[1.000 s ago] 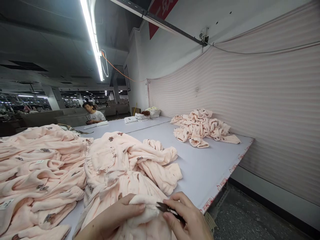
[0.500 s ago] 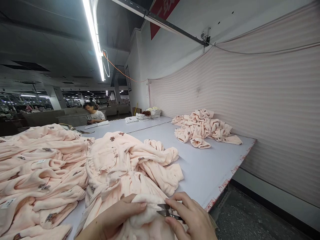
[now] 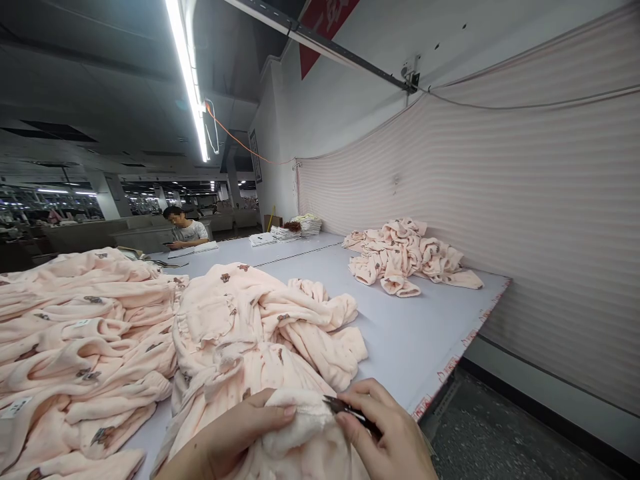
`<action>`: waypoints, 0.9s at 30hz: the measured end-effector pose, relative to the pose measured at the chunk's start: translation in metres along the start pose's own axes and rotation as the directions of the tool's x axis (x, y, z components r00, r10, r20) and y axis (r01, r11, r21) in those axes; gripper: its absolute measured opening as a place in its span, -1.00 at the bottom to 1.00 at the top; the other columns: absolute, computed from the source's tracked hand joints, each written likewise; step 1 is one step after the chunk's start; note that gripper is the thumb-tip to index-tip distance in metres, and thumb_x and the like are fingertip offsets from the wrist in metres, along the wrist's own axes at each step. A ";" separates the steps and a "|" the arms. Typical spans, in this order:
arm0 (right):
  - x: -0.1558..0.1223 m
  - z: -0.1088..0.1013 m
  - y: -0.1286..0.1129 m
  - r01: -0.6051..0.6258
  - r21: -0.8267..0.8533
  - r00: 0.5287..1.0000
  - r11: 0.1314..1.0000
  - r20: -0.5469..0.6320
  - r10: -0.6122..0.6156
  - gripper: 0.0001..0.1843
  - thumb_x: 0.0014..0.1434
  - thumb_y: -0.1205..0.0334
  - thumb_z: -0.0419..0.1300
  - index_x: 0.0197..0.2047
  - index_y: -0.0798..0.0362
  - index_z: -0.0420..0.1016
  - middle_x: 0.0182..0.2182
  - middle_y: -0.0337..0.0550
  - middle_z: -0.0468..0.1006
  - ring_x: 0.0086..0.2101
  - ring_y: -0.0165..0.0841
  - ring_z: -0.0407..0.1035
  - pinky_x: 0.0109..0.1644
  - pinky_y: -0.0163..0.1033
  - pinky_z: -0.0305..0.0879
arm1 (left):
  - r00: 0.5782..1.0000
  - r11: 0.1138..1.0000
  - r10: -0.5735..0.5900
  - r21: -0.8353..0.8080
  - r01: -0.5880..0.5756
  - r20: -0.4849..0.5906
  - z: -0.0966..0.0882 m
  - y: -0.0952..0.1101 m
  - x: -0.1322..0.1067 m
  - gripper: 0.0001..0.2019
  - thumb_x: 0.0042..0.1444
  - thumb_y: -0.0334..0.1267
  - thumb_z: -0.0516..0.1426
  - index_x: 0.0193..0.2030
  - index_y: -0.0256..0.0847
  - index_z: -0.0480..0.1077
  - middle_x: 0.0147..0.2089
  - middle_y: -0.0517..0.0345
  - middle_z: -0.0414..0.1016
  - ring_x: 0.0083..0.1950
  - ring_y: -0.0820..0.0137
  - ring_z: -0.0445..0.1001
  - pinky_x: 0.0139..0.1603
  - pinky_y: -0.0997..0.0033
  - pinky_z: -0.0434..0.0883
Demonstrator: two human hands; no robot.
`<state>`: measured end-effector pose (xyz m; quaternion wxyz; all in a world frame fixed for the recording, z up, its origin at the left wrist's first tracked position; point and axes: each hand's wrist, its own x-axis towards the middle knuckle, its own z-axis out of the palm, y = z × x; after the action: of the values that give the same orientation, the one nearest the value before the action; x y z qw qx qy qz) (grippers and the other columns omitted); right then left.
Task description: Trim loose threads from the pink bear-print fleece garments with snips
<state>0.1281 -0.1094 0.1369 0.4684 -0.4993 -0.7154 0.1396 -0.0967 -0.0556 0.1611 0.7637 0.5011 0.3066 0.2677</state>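
Note:
At the near table edge my left hand (image 3: 250, 423) pinches the folded edge of a pale pink fleece garment (image 3: 270, 367), its white fuzzy inner side turned up. My right hand (image 3: 383, 430) is closed around small black thread snips (image 3: 356, 415). Their blades look closed, and the tips rest against the white seam just right of my left thumb. The garment spreads away from me over the table, with a frilled pocket and small brown bear prints showing. My lower fingers are hidden behind the cloth.
A large heap of similar pink garments (image 3: 80, 347) lies to the left. Another pile (image 3: 405, 257) sits at the far right of the pale table (image 3: 390, 333). White stacks (image 3: 306, 227) stand at the back. A person (image 3: 186, 230) sits beyond the far edge. Striped cloth (image 3: 475, 167) covers the wall.
The snips' blades have gone from spread to closed, and the right hand has turned slightly. My left hand keeps its pinch on the garment. The seated person has leaned a little left.

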 end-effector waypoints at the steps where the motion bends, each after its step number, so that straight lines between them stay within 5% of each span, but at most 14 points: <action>1: 0.000 -0.001 -0.001 -0.011 0.003 0.999 1.000 0.030 0.011 -0.78 0.19 0.14 0.14 -0.13 -0.11 0.56 -0.25 -0.20 0.54 -0.40 -0.40 0.48 -0.52 -0.45 0.28 | 1.000 1.000 -0.002 -0.005 0.002 0.005 0.000 0.000 0.000 -0.66 -0.02 -0.21 0.27 -0.10 -0.34 0.54 -0.29 -0.01 0.61 -0.21 0.29 0.49 -0.15 0.40 0.32; 6: 0.005 -0.003 -0.009 0.058 -0.103 0.990 0.993 0.137 -0.043 -0.72 0.17 0.18 0.17 -0.04 -0.10 0.54 -0.18 -0.15 0.54 -0.31 -0.33 0.49 -0.39 -0.40 0.35 | 1.000 1.000 0.018 -0.015 -0.018 0.025 0.004 0.001 0.001 -0.68 0.01 -0.24 0.25 -0.09 -0.35 0.54 -0.27 -0.01 0.61 -0.19 0.28 0.49 -0.14 0.40 0.31; 12: 0.000 0.004 0.005 0.010 0.011 1.000 1.000 -0.018 -0.010 -0.75 0.25 0.11 0.09 -0.13 -0.10 0.56 -0.25 -0.17 0.53 -0.32 -0.37 0.49 -0.45 -0.44 0.32 | 0.998 1.000 -0.012 0.023 0.013 -0.055 0.003 0.002 -0.001 -0.67 -0.07 -0.18 0.30 -0.16 -0.31 0.56 -0.32 0.03 0.62 -0.23 0.26 0.50 -0.14 0.34 0.33; 20: -0.011 0.011 0.002 0.173 -0.274 0.981 0.946 -0.038 -0.191 -0.73 0.22 0.18 0.12 -0.03 -0.10 0.51 -0.20 -0.11 0.56 -0.35 -0.26 0.45 -0.29 -0.25 0.35 | 0.999 0.999 0.036 0.032 -0.036 0.017 0.011 0.004 0.000 -0.70 0.03 -0.25 0.22 -0.09 -0.33 0.54 -0.25 -0.01 0.62 -0.14 0.20 0.51 -0.02 0.25 0.30; 24: -0.006 0.012 0.007 -0.077 0.034 0.993 0.996 -0.089 0.080 -0.76 0.22 0.09 0.12 -0.12 -0.08 0.54 -0.20 -0.11 0.55 -0.28 -0.27 0.47 -0.23 -0.28 0.35 | 0.999 1.000 -0.013 0.027 0.014 -0.045 0.007 0.001 -0.002 -0.67 -0.06 -0.17 0.28 -0.15 -0.29 0.55 -0.32 0.06 0.62 -0.19 0.23 0.49 -0.07 0.28 0.31; 27: -0.001 0.016 0.017 -0.303 0.482 0.951 0.822 0.100 0.292 -0.60 0.07 0.00 0.27 -0.03 -0.07 0.50 -0.11 -0.14 0.55 -0.07 -0.22 0.42 -0.03 -0.24 0.30 | 0.994 0.995 -0.054 0.080 0.062 -0.098 0.003 -0.003 -0.002 -0.65 -0.14 -0.12 0.32 -0.21 -0.28 0.55 -0.32 0.09 0.60 -0.20 0.23 0.48 -0.12 0.31 0.30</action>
<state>0.1251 -0.0979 0.1169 0.5445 -0.4676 -0.5744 0.3937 -0.0955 -0.0595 0.1600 0.7342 0.5100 0.3680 0.2559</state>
